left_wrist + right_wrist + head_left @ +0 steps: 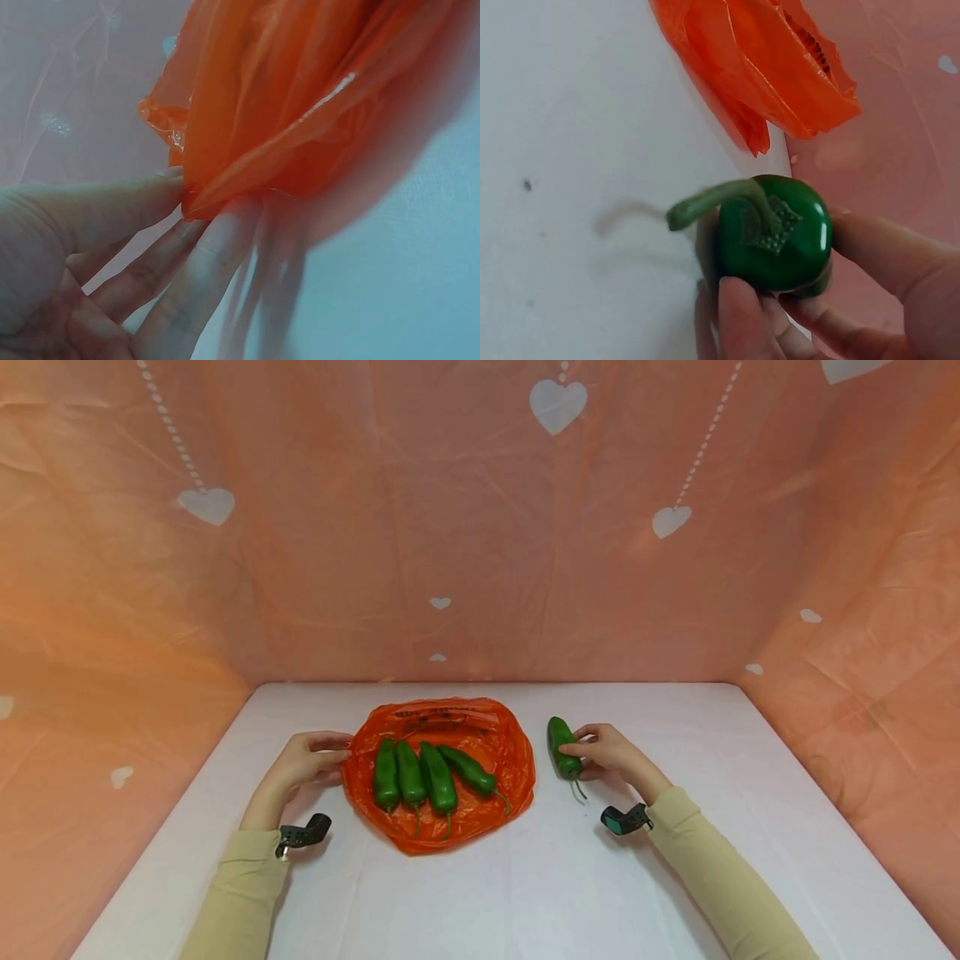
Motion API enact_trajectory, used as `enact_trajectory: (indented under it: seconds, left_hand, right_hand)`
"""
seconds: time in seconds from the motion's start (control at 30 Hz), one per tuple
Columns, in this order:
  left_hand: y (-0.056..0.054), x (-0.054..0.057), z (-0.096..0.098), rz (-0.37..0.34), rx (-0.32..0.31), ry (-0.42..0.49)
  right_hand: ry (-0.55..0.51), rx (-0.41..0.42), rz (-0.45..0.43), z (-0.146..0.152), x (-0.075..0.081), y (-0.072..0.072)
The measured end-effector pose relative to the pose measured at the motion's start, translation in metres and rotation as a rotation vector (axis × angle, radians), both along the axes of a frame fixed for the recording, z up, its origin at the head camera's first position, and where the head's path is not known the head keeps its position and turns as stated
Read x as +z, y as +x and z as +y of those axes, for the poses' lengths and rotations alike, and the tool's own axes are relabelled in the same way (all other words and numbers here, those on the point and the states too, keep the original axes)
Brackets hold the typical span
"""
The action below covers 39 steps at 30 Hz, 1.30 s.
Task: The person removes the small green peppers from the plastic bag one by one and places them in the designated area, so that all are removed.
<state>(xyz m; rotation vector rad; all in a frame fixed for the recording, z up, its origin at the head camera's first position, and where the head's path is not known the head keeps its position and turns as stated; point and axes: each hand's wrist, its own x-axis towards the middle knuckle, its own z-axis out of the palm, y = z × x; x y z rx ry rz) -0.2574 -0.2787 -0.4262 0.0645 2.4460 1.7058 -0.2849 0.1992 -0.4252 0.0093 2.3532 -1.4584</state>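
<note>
An orange-red plastic bag (480,831) lies spread on the white table, its rim turned up around several green peppers (438,777) lying side by side. My left hand (303,764) pinches the bag's left edge; in the left wrist view the bag edge (217,180) sits between thumb and fingers. Right of the bag, my right hand (611,752) holds one more green pepper (561,739), stem toward me. The right wrist view shows that pepper's stem end (776,232) with thumb and fingers around it. Whether it touches the table is unclear.
The white table (450,910) reaches to an orange cloth backdrop (480,543) printed with white hearts. Similar cloth walls stand at the left and right. A small black camera is strapped to each wrist.
</note>
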Motion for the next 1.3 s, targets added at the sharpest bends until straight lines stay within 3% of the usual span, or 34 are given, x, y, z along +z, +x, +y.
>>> enact_trajectory:
  seconds: [0.8,1.3]
  left_hand:
    - [0.001,0.001,0.000,0.003,-0.007,-0.016]
    - [0.002,0.002,0.001,0.003,-0.008,-0.031]
  right_hand:
    - [0.018,0.059,0.017,0.010,0.006,-0.002]
    - [-0.094,0.086,0.010,0.028,0.011,-0.009]
